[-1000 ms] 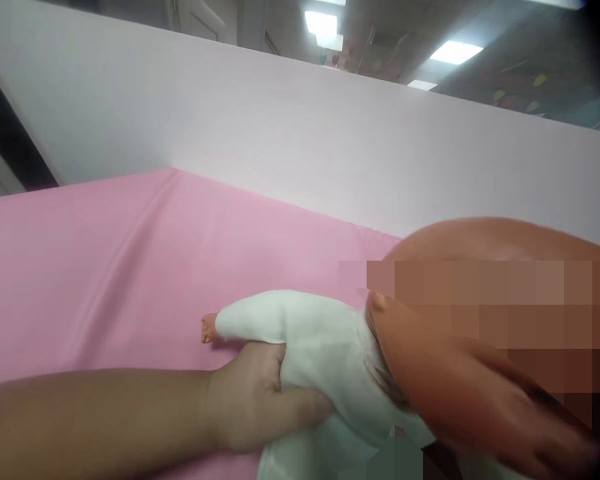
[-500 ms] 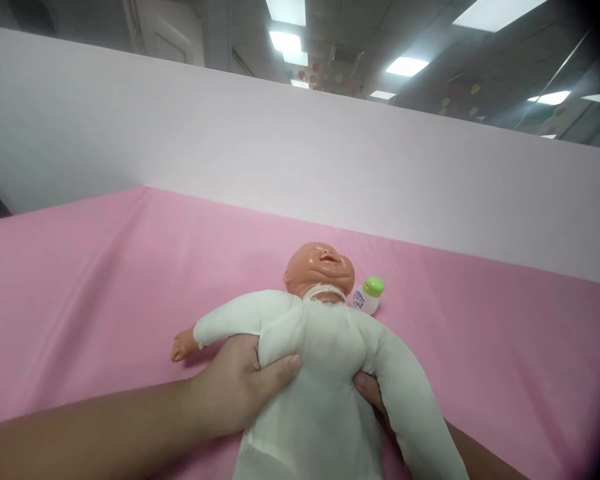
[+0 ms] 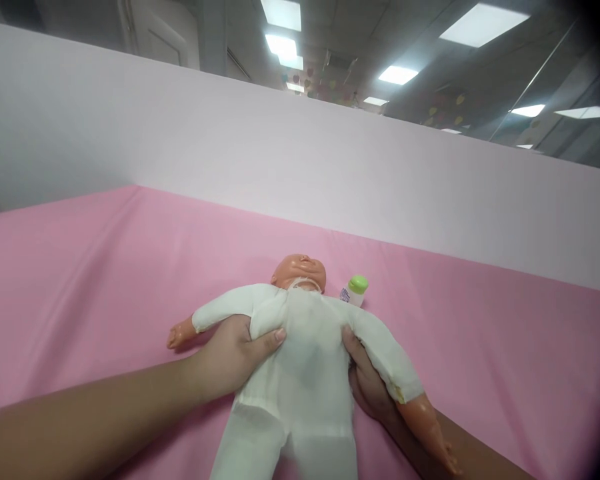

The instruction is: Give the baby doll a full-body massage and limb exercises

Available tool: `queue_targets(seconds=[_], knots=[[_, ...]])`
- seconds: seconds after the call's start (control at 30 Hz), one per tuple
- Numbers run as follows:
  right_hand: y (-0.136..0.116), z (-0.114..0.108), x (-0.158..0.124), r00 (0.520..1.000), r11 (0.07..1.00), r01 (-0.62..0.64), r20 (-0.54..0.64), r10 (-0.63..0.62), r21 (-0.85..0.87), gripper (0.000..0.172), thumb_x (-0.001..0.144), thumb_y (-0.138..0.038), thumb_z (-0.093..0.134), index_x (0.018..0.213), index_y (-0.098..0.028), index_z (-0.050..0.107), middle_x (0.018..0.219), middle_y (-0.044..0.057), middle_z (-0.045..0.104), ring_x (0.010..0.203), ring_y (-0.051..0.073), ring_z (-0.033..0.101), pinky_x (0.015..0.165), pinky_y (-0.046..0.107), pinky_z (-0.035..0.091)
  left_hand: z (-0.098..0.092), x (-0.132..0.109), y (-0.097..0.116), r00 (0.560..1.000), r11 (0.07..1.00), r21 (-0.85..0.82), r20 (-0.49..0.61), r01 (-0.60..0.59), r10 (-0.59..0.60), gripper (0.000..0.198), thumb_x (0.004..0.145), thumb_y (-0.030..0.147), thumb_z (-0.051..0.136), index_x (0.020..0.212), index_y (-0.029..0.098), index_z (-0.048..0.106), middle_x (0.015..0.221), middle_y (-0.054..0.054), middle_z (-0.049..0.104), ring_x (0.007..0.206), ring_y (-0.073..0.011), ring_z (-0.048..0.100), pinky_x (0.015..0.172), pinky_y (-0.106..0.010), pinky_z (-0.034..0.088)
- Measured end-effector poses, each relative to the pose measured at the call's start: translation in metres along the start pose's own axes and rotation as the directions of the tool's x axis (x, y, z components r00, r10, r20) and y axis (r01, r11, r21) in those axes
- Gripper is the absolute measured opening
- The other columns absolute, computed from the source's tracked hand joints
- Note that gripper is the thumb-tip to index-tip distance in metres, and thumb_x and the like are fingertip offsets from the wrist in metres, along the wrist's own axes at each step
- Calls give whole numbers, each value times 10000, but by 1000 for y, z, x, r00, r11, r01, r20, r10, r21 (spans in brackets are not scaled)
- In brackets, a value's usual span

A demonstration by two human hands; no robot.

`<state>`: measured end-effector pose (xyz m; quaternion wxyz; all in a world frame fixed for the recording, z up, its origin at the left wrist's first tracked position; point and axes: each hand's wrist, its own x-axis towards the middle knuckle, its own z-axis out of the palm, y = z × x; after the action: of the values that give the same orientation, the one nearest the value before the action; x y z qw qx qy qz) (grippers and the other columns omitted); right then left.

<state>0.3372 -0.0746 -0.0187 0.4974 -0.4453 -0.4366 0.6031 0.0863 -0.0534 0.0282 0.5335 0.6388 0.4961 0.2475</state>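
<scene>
A baby doll (image 3: pixel 313 360) with a white cloth body and plastic head and hands lies face up in front of me. My left hand (image 3: pixel 233 353) grips its torso under the arm on the left, thumb over the chest and the other fingers hidden beneath. On the other side my right hand (image 3: pixel 370 383) holds it under the other arm, thumb at the armpit; those fingers are partly hidden by the doll's arm. Its legs run out of the bottom of the view.
Beside the doll's head stands a small bottle (image 3: pixel 354 292) with a green cap, partly behind the doll's shoulder. Pink sheeting (image 3: pixel 105 287) covers the surface. A white padded wall (image 3: pixel 280 153) rises along the back.
The doll has come down flatter and farther from my face, its head tipping back and shifting slightly left. More of its legs and its right-side hand show. Both hands keep hold.
</scene>
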Motion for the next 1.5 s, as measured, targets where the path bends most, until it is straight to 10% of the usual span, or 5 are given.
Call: queue_targets(seconds=[0.4,0.83,1.1,1.3,1.5], knots=[[-6,-14,11,994,981,-84,82,70,172,578,987,-584,571,1438,-224,552,1390,111,668,1393,260,553,1163,446,449,-9,20,-18,973,962,269,-204,-53,111,546,821,721,660,815,176,695,778,-64,746,732,-285,696,579,-339,449],[-27,-35,9,987,543,-73,-138,-79,-837,671,860,-804,565,1197,-251,744,1228,129,720,1282,417,559,1142,600,305,-21,21,-19,919,694,717,-224,-70,324,599,961,671,424,586,207,484,544,-28,563,545,-195,493,577,-338,221],[-15,-34,20,979,912,-206,-80,190,-355,597,992,-650,473,689,-163,640,595,45,602,486,146,539,498,277,437,-22,22,-19,917,667,743,-219,-64,332,598,985,653,398,594,204,454,547,-10,540,540,-180,475,578,-332,218],[-19,-39,16,924,968,-243,319,210,68,337,974,-445,634,1006,-119,711,929,113,697,815,195,689,787,349,568,-22,23,-22,910,644,763,-231,-49,344,600,990,639,407,581,200,426,527,0,505,535,-171,451,573,-332,220],[-41,-45,4,877,934,-58,428,217,-353,391,955,-576,635,897,-190,655,863,41,666,793,182,634,802,351,523,-22,24,-21,908,628,776,-220,-59,357,579,996,618,409,595,203,463,547,-4,542,548,-175,475,579,-333,221]])
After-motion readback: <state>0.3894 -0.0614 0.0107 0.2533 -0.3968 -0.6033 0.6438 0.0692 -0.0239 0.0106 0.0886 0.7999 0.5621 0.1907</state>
